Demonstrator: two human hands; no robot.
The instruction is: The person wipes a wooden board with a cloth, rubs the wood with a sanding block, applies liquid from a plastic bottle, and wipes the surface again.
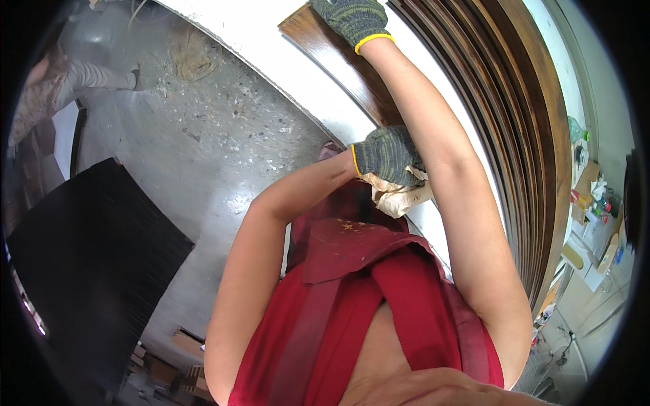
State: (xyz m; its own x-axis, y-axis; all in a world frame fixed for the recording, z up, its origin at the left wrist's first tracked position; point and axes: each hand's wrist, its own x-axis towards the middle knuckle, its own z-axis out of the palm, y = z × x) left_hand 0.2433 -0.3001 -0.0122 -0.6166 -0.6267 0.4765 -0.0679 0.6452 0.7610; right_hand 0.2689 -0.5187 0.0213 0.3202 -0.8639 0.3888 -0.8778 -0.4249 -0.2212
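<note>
Dark-stained, glossy wooden board (345, 64) lies on the white table (284, 61). My left hand (387, 157), gloved, clutches a crumpled beige cloth (399, 193) at the board's near end; my right hand (353, 20) presses flat on its far end. Wiping along the grain, evenly, seems best.

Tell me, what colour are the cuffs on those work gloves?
Yellow trim on dark grey-green knit gloves, seen in the head view on the left hand and right hand.

The left hand (387, 154) presses a rag (399, 193) on the plank (338, 57), below the right hand (353, 20).
</note>
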